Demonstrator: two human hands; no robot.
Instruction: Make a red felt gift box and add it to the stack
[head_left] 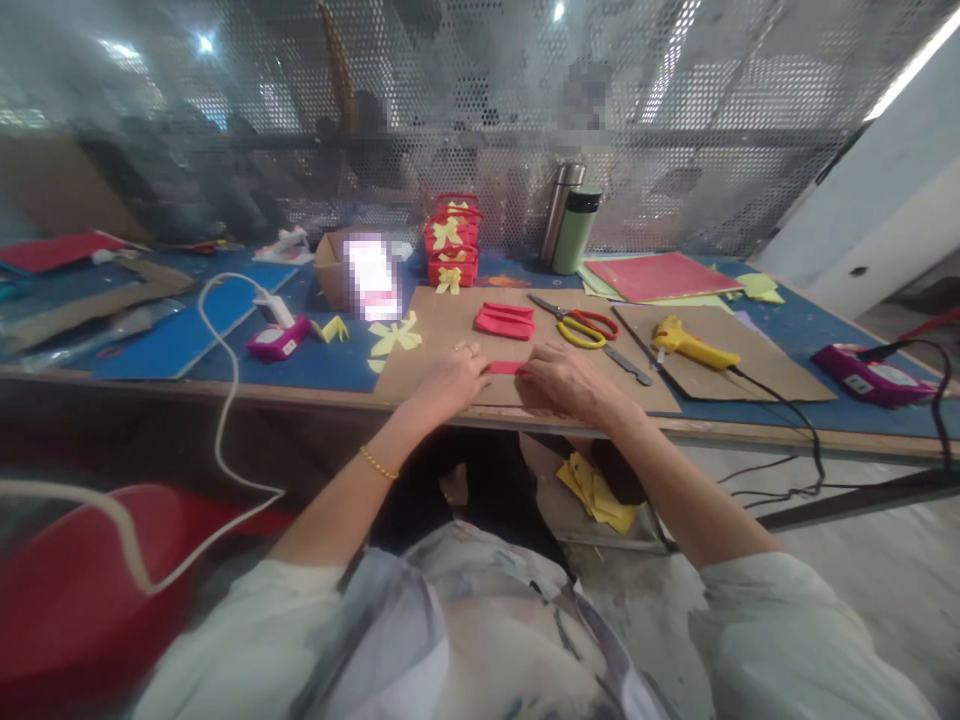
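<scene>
A narrow red strip (508, 368), perhaps paper, lies at the front of a brown cardboard sheet (427, 315). My left hand (456, 375) grips its left end with curled fingers. At the other end, the bent fingers of my right hand (566, 378) close on the strip, partly hiding it. Just beyond it lies a folded red piece (505, 320) with creases across it. Scissors (581, 322) with red and yellow handles rest to the right, blades pointing away to the left. Between them and my right hand is a grey flat-handled cutter (628, 366).
A yellow glue gun (694, 345) with a black cord lies on cardboard at right. Stacked red boxes with yellow bows (452, 245) stand at the back, near a green flask (577, 232). Yellow paper bows (395, 336) and a purple power socket (277, 339) are at left.
</scene>
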